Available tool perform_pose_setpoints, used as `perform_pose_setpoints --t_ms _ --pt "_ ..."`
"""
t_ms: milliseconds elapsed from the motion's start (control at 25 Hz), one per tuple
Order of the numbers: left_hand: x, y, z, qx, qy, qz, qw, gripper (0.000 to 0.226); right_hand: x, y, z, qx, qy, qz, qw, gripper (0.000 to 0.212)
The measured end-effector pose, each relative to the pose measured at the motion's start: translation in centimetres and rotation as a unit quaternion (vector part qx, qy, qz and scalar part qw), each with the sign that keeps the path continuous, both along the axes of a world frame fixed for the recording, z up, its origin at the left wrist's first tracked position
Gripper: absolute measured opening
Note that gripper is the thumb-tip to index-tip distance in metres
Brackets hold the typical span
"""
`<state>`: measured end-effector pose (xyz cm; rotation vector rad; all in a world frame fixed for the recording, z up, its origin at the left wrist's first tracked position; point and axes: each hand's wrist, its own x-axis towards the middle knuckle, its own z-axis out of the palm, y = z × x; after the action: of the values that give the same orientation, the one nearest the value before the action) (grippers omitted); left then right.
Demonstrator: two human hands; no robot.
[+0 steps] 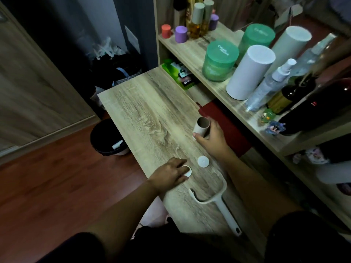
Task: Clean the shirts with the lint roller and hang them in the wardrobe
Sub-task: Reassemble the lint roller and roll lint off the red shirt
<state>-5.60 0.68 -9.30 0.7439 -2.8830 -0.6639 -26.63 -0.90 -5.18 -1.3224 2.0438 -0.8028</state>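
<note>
Two white end caps on desk: one loose, one under left hand, fingertips closing on it. Right hand clamped round bare cardboard core. Lint roller frame lying empty nearby. No shirts visible. Advised: seat caps squarely before refitting.

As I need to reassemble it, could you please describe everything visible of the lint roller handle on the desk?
The handle is white, plastic by its look, and lies flat on the wooden desk near its front edge. It has a straight grip with a small hole at its end and a curved U-shaped fork pointing away from the person. The fork is empty: no roll is mounted. Neither hand touches it.
</note>
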Motion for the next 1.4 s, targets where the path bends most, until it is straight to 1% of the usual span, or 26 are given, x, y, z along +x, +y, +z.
perform_pose_setpoints --t_ms 80,120,240,280,320,360,400,440,480,520,560,600,720,880,1040,1160,1200,1280,1360,1400 --pt "-0.1 -0.1 -0.2 -0.026 0.008 -0.002 1.0 0.035 0.0 -0.3 -0.7 -0.013 0.015 0.015 1.0 0.056" --pt "-0.2 -0.2 -0.2 -0.037 0.006 -0.009 0.999 0.035 -0.1 -0.3 -0.9 -0.014 0.019 0.024 0.999 0.05" --pt "-0.2 -0.3 -0.2 -0.048 0.005 -0.036 0.998 0.039 -0.2 0.2 -0.7 -0.019 0.0 0.039 0.999 0.044" --pt "-0.1 -0.2 0.1 -0.034 0.016 -0.021 0.999 0.039 -0.2 0.5 -0.3 -0.025 -0.009 0.051 0.998 0.042" --pt "0.1 -0.2 0.6 -0.012 0.043 0.018 0.999 0.038 -0.2 0.9 0.2 -0.034 -0.019 0.062 0.997 0.041" --pt "0.3 -0.2 1.3 0.019 0.083 0.081 0.993 0.036 -0.1 1.3 0.6 -0.042 -0.024 0.067 0.997 0.042" --pt "0.4 -0.3 2.0 0.05 0.128 0.166 0.976 0.034 -0.2 1.8 1.1 -0.052 -0.019 0.069 0.996 0.044" --pt "0.5 -0.4 2.9 0.087 0.173 0.258 0.947 0.032 -0.2 2.3 1.6 -0.058 -0.006 0.071 0.996 0.047" --pt "0.4 -0.5 3.9 0.126 0.219 0.333 0.908 0.03 -0.1 2.9 2.0 -0.065 0.011 0.077 0.995 0.049" --pt "0.2 -0.6 5.0 0.167 0.263 0.377 0.872 0.028 -0.1 3.5 2.3 -0.071 0.027 0.086 0.993 0.05" --pt "-0.1 -0.7 5.9 0.197 0.301 0.389 0.848 0.027 -0.1 4.0 2.3 -0.075 0.038 0.096 0.992 0.051" --pt "-0.6 -0.6 6.9 0.212 0.327 0.379 0.839 0.025 -0.2 4.4 2.4 -0.078 0.043 0.106 0.99 0.052" --pt "-1.7 0.2 8.8 0.233 0.352 0.316 0.849 0.025 -0.4 5.1 2.6 -0.08 0.06 0.13 0.986 0.055" --pt "-2.7 0.9 9.2 0.243 0.348 0.291 0.857 0.028 -0.4 6.0 2.8 -0.091 0.086 0.138 0.983 0.055" --pt "-3.3 1.8 9.4 0.281 0.367 0.287 0.839 0.027 -0.5 7.1 2.9 -0.097 0.084 0.132 0.983 0.055" --pt "-3.9 2.2 9.7 0.303 0.378 0.296 0.823 0.028 -0.4 7.6 3.3 -0.089 0.065 0.125 0.986 0.057" --pt "-4.1 2.2 9.7 0.299 0.379 0.298 0.823 0.029 -0.4 7.6 3.5 -0.087 0.061 0.119 0.987 0.057" --pt "-4.3 2.1 9.9 0.269 0.374 0.294 0.838 0.034 -0.4 7.4 4.0 -0.086 0.061 0.113 0.988 0.059" --pt "-4.3 1.6 10.1 0.211 0.369 0.288 0.858 0.038 -0.2 7.1 4.6 -0.088 0.062 0.122 0.987 0.064" --pt "-4.3 1.3 10.3 0.177 0.37 0.284 0.867 0.036 -0.2 6.8 4.8 -0.081 0.057 0.124 0.987 0.072"
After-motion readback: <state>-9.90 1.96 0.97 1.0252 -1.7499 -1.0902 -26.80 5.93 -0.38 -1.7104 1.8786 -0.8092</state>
